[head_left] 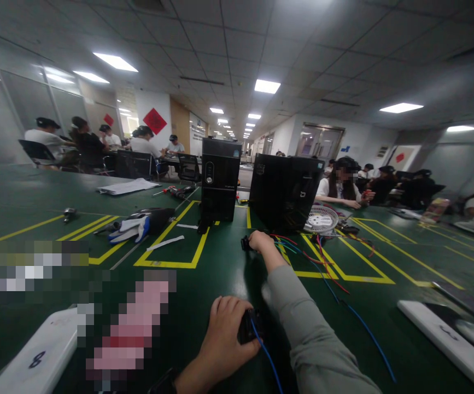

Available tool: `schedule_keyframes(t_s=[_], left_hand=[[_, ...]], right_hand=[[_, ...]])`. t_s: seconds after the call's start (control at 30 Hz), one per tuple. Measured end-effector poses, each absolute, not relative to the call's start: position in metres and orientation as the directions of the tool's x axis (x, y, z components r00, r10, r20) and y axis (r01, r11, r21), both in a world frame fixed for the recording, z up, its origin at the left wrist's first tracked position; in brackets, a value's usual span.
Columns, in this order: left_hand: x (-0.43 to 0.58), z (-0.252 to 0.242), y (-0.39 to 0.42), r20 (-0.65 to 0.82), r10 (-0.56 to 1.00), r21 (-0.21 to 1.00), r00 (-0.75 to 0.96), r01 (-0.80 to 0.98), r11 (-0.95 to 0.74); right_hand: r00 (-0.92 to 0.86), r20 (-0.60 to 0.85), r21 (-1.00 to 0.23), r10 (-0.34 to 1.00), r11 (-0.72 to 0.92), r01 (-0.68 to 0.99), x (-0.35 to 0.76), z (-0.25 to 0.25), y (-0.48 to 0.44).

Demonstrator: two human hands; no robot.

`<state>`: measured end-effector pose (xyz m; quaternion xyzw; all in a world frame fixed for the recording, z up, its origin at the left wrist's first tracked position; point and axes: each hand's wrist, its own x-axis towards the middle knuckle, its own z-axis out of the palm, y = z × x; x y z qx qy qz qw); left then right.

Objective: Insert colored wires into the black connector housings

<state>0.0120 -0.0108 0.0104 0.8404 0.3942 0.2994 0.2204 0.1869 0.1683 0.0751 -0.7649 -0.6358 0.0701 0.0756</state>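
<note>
My left hand [229, 334] is low in the middle, its fingers and thumb curled around a small black block [253, 327] on the green table [204, 295]. A blue wire [267, 353] runs from that block toward the bottom edge. Farther out, my right hand [262, 242] reaches forward in a grey-green sleeve, closed on a small black part [245, 243] whose kind I cannot make out. Loose red, green and blue wires [302, 251] lie just right of my right wrist.
Two black computer-like cases [220, 180] stand ahead. A white round basket [321, 219] is at right. Gloves [132, 229], paper strips [165, 243] and hand tools [179, 191] lie left. White numbered slabs [35, 355] flank me. A person [341, 186] sits across the table.
</note>
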Motion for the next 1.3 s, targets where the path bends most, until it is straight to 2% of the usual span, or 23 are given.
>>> schedule_keyframes(t_s=[0.13,0.33,0.43,0.57,0.7,0.8,0.93,1.07,1.23,1.3], left_hand=[[0.011,0.009,-0.011,0.351,0.784,0.604,0.512,0.516,-0.607],[0.012,0.008,-0.011,0.362,0.779,0.592,0.512,0.520,-0.616],[0.012,0.009,-0.011,0.351,0.785,0.588,0.511,0.532,-0.609],[0.011,0.009,-0.011,0.357,0.786,0.591,0.506,0.529,-0.609],[0.011,0.005,-0.010,0.358,0.786,0.590,0.505,0.530,-0.609],[0.011,0.001,-0.008,0.369,0.778,0.583,0.509,0.526,-0.620],[0.011,0.000,-0.007,0.368,0.771,0.591,0.520,0.510,-0.626],[0.012,0.002,-0.008,0.368,0.778,0.607,0.510,0.502,-0.616],[0.013,0.003,-0.009,0.356,0.804,0.625,0.477,0.517,-0.584],[0.014,0.004,-0.009,0.339,0.820,0.635,0.461,0.532,-0.561]], right_hand=[[0.162,0.044,-0.223,0.986,-0.148,0.963,0.185,0.078,0.153],[0.085,0.324,-0.312,0.942,0.022,0.950,0.197,0.091,0.108],[0.046,0.388,-0.400,0.921,0.123,0.908,0.204,0.089,0.068],[-0.040,0.285,-0.576,0.958,0.205,0.791,0.206,0.062,0.001],[-0.051,0.131,-0.766,0.990,0.134,0.628,0.199,0.025,-0.045],[-0.034,0.048,-0.859,0.998,0.058,0.509,0.194,0.012,-0.054],[0.032,0.019,-0.912,0.999,0.004,0.410,0.195,0.014,-0.052],[0.066,0.039,-0.924,0.997,0.011,0.382,0.197,0.018,-0.052],[-0.123,-0.042,-0.933,0.991,0.006,0.360,0.186,0.017,-0.062],[-0.124,-0.035,-0.919,0.992,0.017,0.394,0.180,0.016,-0.067]])
